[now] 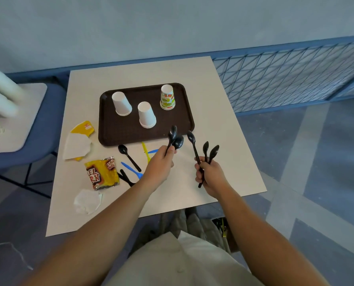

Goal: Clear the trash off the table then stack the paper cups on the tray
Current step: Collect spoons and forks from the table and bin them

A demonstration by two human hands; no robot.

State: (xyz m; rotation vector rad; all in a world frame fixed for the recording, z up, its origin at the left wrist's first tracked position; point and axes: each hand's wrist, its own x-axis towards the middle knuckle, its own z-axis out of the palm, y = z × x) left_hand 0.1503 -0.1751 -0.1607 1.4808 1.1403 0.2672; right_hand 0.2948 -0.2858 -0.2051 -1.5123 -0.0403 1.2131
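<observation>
A dark brown tray [110,133] lies on the white table [223,129]. Three paper cups stand upside down on it: two white cups [121,103] [146,114] and a printed cup [167,97]. My left hand [159,168] grips two black plastic spoons [175,139] just in front of the tray. My right hand [210,176] holds three black plastic spoons [208,150] upright. On the table lie another black spoon [128,154], blue cutlery [131,170], a yellow piece [145,150], a yellow snack bag [101,172], a yellow and white wrapper [79,141] and a crumpled napkin [87,201].
A blue chair [44,124] with a grey pad stands left of the table. A blue mesh railing [295,77] runs behind and to the right. A box with cutlery [221,226] sits on the floor by my legs, below the table's near edge.
</observation>
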